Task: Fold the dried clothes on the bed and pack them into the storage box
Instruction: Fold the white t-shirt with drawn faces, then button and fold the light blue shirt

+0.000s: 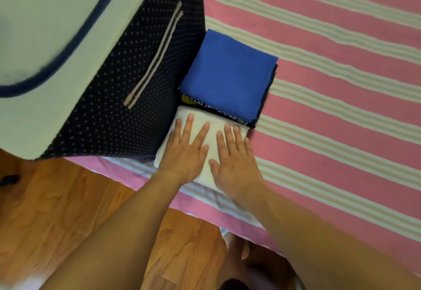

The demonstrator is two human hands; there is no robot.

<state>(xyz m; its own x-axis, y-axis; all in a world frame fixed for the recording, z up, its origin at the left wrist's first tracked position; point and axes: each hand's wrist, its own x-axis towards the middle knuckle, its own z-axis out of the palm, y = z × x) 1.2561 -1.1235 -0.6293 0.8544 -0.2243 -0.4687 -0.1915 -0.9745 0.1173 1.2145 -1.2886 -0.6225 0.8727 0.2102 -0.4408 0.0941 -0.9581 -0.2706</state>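
Observation:
A folded white garment [213, 134] lies near the bed's front edge, right beside the storage box [102, 98]. My left hand [185, 150] and my right hand [234, 164] both press flat on it with straight, spread fingers. Just beyond it sits a folded blue garment [227, 80] stacked on a folded black garment with white lettering [230, 116]. The storage box is navy with white dots, has a grey strap handle [155, 57], and its pale lid [57, 39] with blue trim fills the upper left.
The bed wears a pink sheet with cream stripes [341, 84] stretching to the right and back. A wooden floor [68, 210] runs along the bed's front edge. A small dark object [9, 179] lies on the floor at far left.

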